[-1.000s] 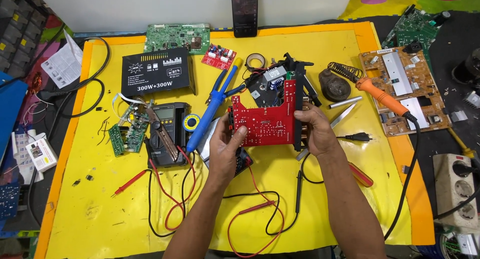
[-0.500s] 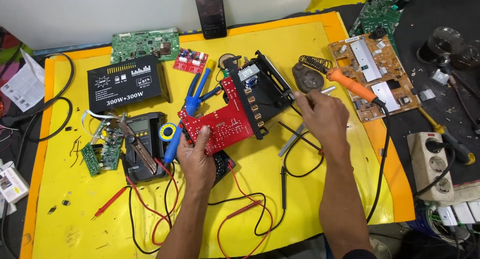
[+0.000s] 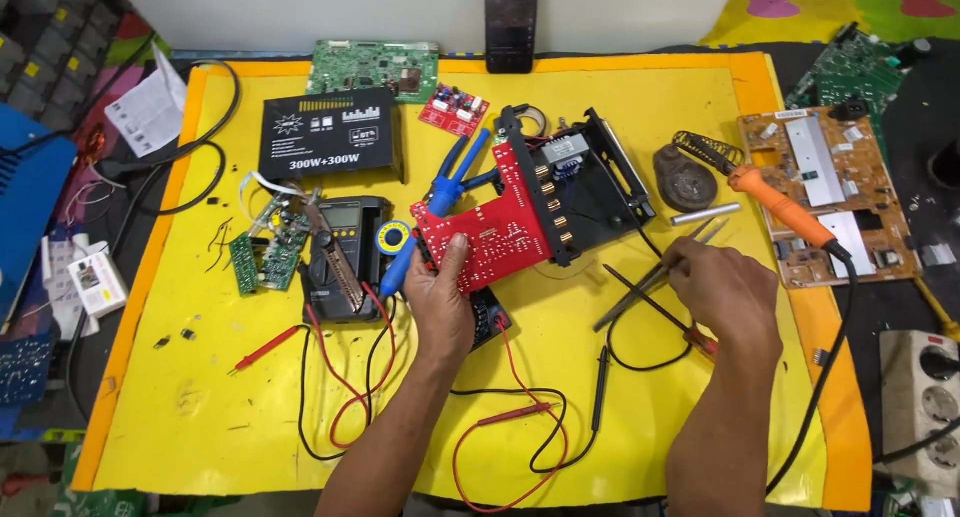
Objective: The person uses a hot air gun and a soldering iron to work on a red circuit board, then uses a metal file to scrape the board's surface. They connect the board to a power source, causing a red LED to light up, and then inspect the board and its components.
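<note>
1. Left hand (image 3: 440, 302): thumb pressed on the lower edge of the red circuit board (image 3: 485, 232), fingers curled beneath, pinching it.
2. Red circuit board: centre of the yellow mat (image 3: 620, 407), tilted, joined to a black chassis (image 3: 590, 182) at 2 o'clock.
3. Right hand (image 3: 725, 292): fingers closed around metal tweezers (image 3: 650, 277), tips toward 8 o'clock.
4. Orange-handled soldering iron (image 3: 785, 207): at 1 o'clock from the right hand.
5. Blue-handled pliers (image 3: 435, 202): at 10 o'clock from the board, touching it.
6. Black multimeter (image 3: 340, 247): at 9 o'clock from the left hand; red and black leads trailing toward 6 o'clock.
</note>
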